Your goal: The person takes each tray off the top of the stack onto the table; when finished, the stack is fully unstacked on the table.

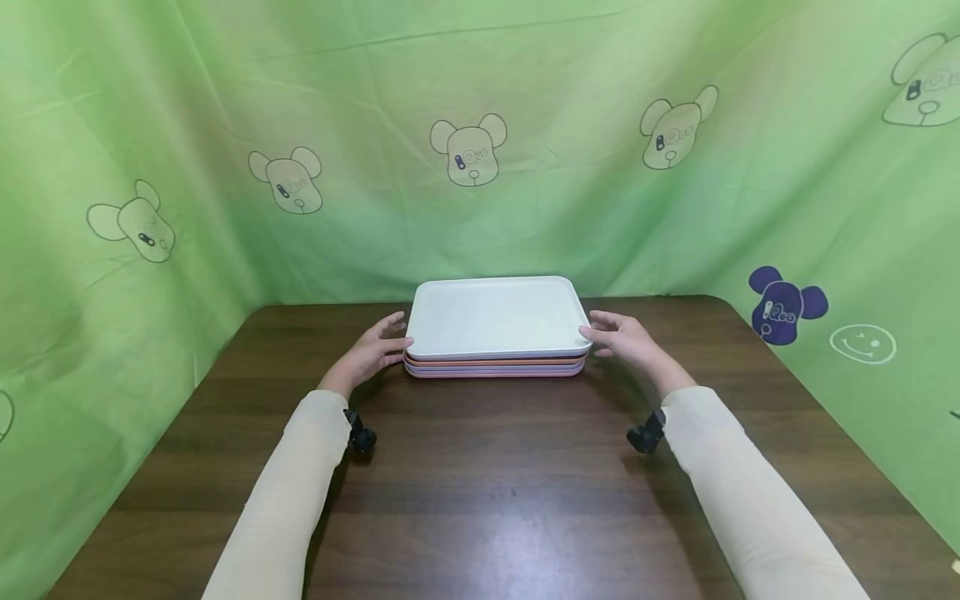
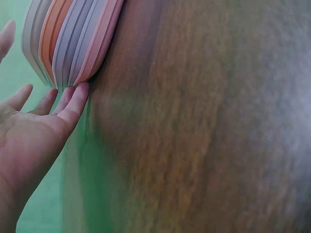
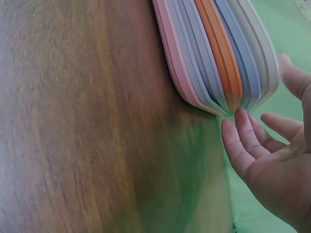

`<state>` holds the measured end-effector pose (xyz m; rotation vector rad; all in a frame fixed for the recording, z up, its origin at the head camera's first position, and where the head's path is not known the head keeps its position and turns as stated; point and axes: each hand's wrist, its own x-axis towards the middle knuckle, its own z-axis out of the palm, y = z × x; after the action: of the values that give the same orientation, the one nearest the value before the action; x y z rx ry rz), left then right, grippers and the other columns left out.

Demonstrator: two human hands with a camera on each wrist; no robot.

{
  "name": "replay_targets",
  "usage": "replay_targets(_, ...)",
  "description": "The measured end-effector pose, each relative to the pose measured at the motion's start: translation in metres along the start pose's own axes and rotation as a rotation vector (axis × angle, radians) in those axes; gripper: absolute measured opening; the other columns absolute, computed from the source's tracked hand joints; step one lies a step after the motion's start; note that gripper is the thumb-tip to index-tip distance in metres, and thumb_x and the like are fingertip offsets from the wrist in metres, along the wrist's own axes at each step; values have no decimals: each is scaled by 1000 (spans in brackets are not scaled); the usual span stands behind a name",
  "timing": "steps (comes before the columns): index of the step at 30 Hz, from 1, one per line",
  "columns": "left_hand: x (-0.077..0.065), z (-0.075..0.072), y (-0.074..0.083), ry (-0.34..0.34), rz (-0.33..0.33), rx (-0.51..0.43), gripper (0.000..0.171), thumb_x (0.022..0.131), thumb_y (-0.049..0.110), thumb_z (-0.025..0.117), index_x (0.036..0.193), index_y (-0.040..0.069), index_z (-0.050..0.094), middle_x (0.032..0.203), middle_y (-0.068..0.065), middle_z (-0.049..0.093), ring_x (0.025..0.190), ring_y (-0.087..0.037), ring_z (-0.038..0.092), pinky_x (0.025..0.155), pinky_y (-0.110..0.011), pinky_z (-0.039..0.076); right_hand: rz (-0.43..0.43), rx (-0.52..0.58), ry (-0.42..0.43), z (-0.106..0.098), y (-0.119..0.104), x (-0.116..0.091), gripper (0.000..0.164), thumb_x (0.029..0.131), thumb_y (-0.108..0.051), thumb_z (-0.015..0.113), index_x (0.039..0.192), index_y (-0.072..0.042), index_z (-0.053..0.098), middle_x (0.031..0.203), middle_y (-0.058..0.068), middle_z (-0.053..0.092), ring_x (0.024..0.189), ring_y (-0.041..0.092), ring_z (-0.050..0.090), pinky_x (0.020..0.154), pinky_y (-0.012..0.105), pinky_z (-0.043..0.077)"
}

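Basically L grip [image 1: 367, 350] & R grip [image 1: 626, 338], both spread apart, flank tray stack [image 1: 495, 369] w/ white tray [image 1: 497, 315] atop.

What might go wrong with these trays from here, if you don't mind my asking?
The left hand reaches down to the pink bottom tray, the right hand about level with the orange tray, so a lift might tilt the stack.
Nothing visible binds the stack, so the white top tray could slide.
The curtain hangs close behind; a push away might snag it.
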<state>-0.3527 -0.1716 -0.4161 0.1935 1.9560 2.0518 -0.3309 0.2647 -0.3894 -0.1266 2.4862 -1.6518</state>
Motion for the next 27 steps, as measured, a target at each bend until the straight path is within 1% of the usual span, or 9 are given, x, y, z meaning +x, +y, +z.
replay_targets(3,1,1,-1,1,-4,5,72,97,3,56,156,10,15,157,-18,17,137,-34,32,109,-46,33,18,57,-10,2,2,1,73,98,-24,61,150,8,22,149,31,30,131,40,39,99,46,45)
replay_targets(6,1,1,-2,0,-7,2,72,97,2,57,156,9,17,157,-17,19,136,-33,32,110,-45,33,29,101,-9,4,4,2,71,97,-22,61,150,8,23,151,28,29,129,37,41,100,44,45)
replay_targets(8,1,1,-2,-8,-10,4,71,97,2,57,156,10,18,157,-17,19,136,-32,32,110,-45,32,32,116,-8,4,5,3,70,97,-21,61,149,8,25,151,27,30,124,32,46,99,43,45)
replay_targets(11,1,0,-3,-21,-11,9,71,97,2,56,156,10,18,157,-16,19,137,-32,32,110,-44,32,34,128,-9,5,5,3,67,97,-20,61,149,7,27,150,25,32,113,21,54,99,42,46)
replay_targets(13,2,-1,-4,-30,-12,1,70,97,1,56,156,10,18,157,-16,19,137,-31,31,110,-44,32,36,138,-9,5,6,3,67,97,-19,62,148,7,28,150,25,33,105,14,56,99,42,45)
replay_targets(15,2,-2,-5,-38,-14,-2,70,97,-1,56,156,10,19,157,-16,18,137,-30,31,110,-44,31,41,150,-8,5,6,3,66,97,-18,62,149,6,29,150,25,34,100,10,57,99,43,45)
replay_targets(21,3,-2,-4,-42,-33,-12,70,95,-3,56,155,10,22,158,-12,15,134,-28,33,110,-43,32,61,168,-7,5,9,5,66,96,-17,63,150,2,30,150,23,34,95,6,58,101,43,44)
replay_targets(27,3,-1,-4,-53,-22,-2,69,95,-3,56,155,9,23,159,-12,14,134,-30,34,108,-41,36,64,181,-5,5,8,6,65,97,-14,61,150,2,27,152,24,30,91,3,58,103,47,40)
